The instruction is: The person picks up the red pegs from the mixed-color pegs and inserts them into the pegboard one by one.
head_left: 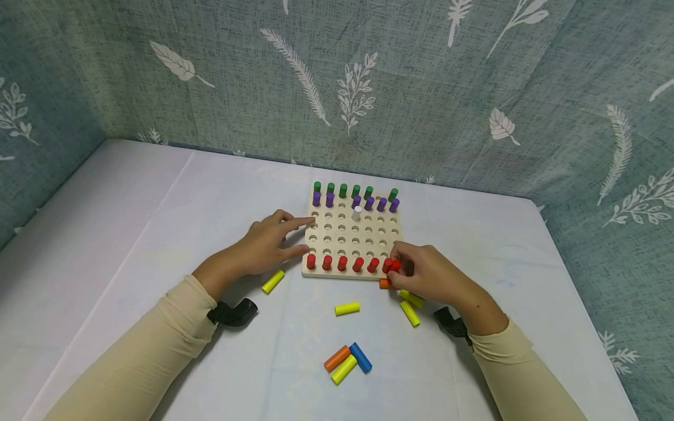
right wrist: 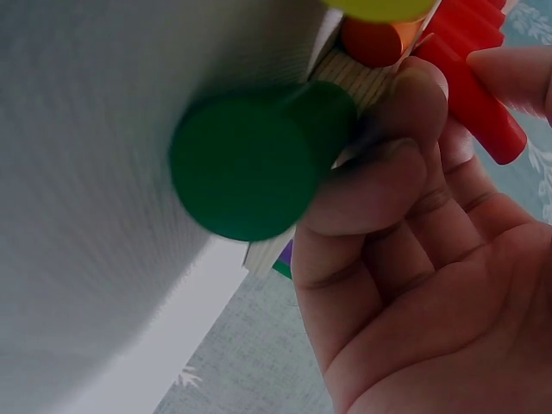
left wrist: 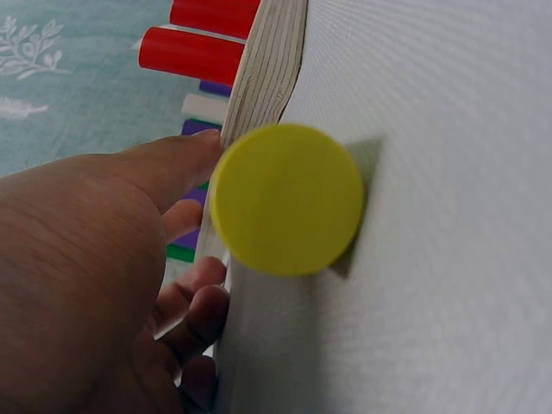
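Observation:
A pale wooden pegboard [head_left: 362,233] lies on the table. My left hand [head_left: 263,245] rests at its left side, with index finger and thumb extended against the edge. At the front right corner, my right hand [head_left: 429,272] pinches a red peg [right wrist: 474,103] between thumb and fingers. Whether that peg sits in a hole cannot be told. Other red pegs [head_left: 342,264] stand along the front row. Green pegs [head_left: 356,190] and purple pegs [head_left: 370,203] fill much of the two back rows; a white peg [head_left: 357,213] stands before them. A green peg [right wrist: 246,168] shows close to my right fingers.
An orange peg [head_left: 386,283] and two yellow pegs [head_left: 410,314] lie by my right hand. One yellow peg [head_left: 273,282] is below my left hand, another yellow peg [head_left: 347,309] in front of the board. Nearer me, a blue peg [head_left: 360,358] lies against orange and yellow ones.

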A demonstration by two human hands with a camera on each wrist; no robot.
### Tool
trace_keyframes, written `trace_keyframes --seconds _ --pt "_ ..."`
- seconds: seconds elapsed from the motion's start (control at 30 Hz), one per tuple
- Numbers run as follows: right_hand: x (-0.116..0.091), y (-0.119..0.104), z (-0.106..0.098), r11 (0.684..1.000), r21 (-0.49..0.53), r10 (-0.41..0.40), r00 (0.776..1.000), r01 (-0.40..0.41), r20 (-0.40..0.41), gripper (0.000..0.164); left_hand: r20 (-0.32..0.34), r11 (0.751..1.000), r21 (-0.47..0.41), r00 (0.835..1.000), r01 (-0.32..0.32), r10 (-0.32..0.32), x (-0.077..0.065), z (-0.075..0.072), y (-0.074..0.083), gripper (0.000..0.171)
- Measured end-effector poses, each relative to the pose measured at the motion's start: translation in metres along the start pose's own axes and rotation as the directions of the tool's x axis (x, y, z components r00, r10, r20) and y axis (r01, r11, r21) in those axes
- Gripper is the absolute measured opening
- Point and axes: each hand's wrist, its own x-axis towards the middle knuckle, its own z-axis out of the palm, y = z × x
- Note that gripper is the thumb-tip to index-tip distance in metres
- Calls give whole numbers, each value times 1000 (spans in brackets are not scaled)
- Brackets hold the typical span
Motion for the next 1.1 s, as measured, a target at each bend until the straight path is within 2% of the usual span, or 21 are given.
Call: trace_keyframes --seconds 1.1 --pt "1 2 -1 1000 6 5 1000 -5 0 17 -3 1000 -3 1000 4 -4 0 0 1 68"
